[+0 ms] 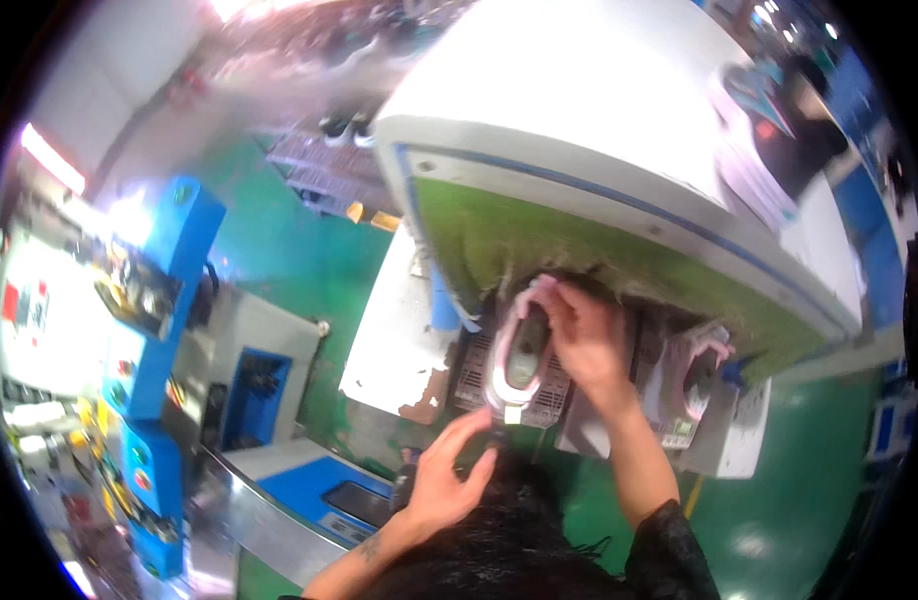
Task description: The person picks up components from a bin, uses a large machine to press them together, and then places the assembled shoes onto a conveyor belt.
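A pink and white shoe [501,372] sits in front of the green curtain of a large white machine, its opening facing up. My right hand [589,335] reaches in from the right, its fingers closed on the pink edge at the shoe's far end. My left hand [451,485] is just below the near end, by a small pale tab, with thumb and fingers apart. Whether its fingertips touch the shoe, I cannot tell. Another pink-trimmed shoe [691,378] stands farther right, partly under the curtain.
The white machine [569,80] with its hanging green curtain [579,235] fills the far side. A dark shoe with a pale sole [759,150] rests at its right. To the left are a white board [389,350], a blue and grey machine [154,370] and a rack with shoes [329,165].
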A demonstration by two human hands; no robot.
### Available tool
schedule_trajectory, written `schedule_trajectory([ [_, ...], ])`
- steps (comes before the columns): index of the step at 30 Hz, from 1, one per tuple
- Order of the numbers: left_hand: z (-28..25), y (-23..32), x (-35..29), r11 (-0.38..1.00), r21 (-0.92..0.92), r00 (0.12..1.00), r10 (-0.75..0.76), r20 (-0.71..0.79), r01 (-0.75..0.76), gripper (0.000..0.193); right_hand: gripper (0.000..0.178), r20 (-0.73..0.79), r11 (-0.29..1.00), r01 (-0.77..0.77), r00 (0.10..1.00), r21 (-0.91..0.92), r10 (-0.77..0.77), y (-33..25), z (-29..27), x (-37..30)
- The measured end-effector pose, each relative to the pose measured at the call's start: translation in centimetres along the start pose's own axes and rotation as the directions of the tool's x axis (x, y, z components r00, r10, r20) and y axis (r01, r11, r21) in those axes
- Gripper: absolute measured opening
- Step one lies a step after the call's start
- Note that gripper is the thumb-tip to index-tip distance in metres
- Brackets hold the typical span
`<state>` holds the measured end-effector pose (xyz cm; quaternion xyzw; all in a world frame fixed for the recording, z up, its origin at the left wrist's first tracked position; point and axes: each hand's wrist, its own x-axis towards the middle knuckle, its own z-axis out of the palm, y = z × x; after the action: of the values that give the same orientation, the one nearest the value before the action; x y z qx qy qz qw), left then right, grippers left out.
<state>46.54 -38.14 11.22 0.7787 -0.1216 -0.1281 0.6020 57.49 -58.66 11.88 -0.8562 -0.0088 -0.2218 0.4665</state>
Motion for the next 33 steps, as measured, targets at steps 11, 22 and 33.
schedule_trajectory([
  [11,-6.3,-3.6,-8.7,0.907,-0.418,0.953,-0.176,-0.247,0.06,0.028,0.021,-0.005,0.963,-0.264,0.964,-0.05,0.264,-4.1,-1.5,1.2],
  [22,-20.7,-8.9,-20.3,0.842,-0.459,0.682,-0.161,-0.714,-0.282,0.019,0.022,0.033,0.205,0.136,0.753,0.969,-0.658,-34.0,21.3,-8.5],
  [33,-25.3,-8.2,-28.0,0.896,-0.413,0.392,-0.325,-0.86,-0.165,0.018,0.019,0.738,0.559,-0.483,0.418,0.674,-0.529,-45.0,29.8,-15.9],
])
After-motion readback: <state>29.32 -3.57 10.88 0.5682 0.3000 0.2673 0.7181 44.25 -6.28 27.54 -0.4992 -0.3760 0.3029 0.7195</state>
